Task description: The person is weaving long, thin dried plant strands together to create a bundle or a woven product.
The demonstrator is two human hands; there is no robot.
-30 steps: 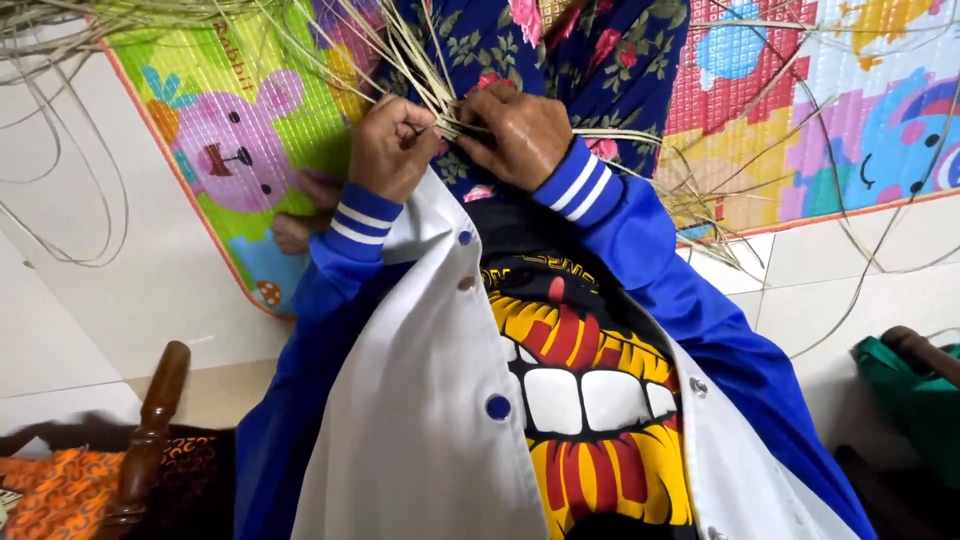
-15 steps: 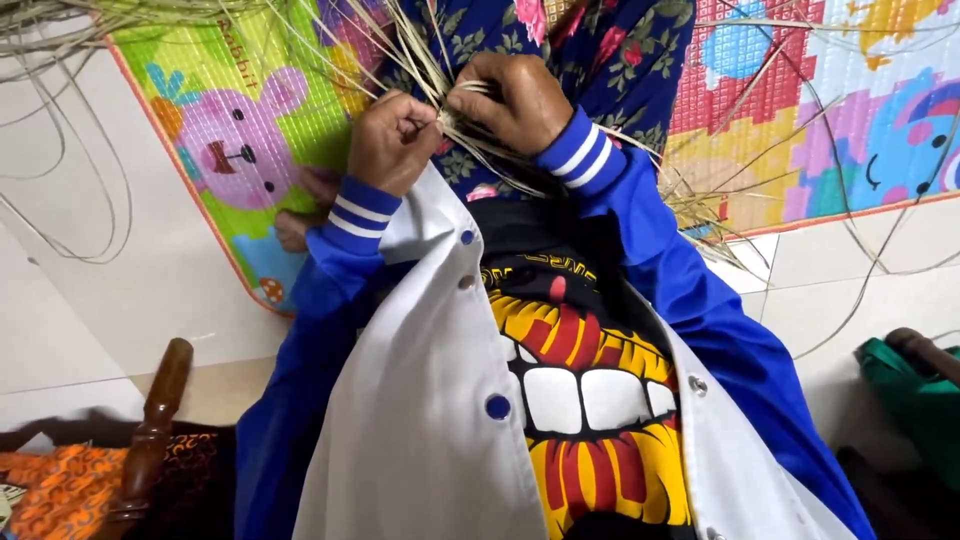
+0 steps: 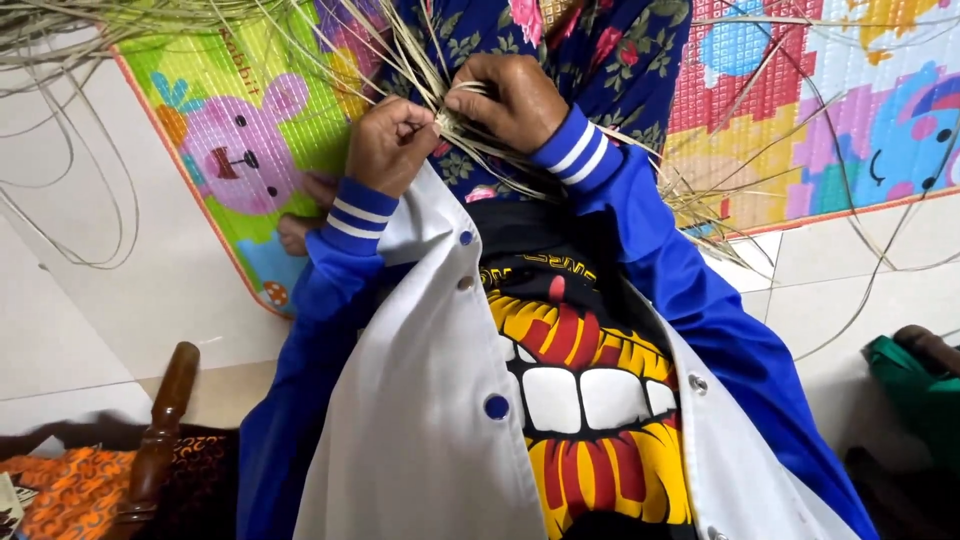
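My left hand (image 3: 392,143) and my right hand (image 3: 510,98) meet over my lap, both pinched on a bundle of thin pale straw strands (image 3: 440,118). The strands fan up and out past my fingers toward the top of the view. Blue sleeves with white-striped cuffs cover both wrists. Under the hands lies dark floral cloth (image 3: 610,50) over my legs. What the strands join into between the fingers is hidden.
A bright cartoon play mat (image 3: 240,150) covers the tiled floor (image 3: 90,300) ahead. Loose long strands (image 3: 70,180) curl at the left and trail right. A dark wooden furniture post (image 3: 160,430) stands lower left, a green object (image 3: 915,390) at the right edge.
Both hands stayed together on the strands and rose slightly in the view. My right hand turned over the bundle while the left kept its pinch.
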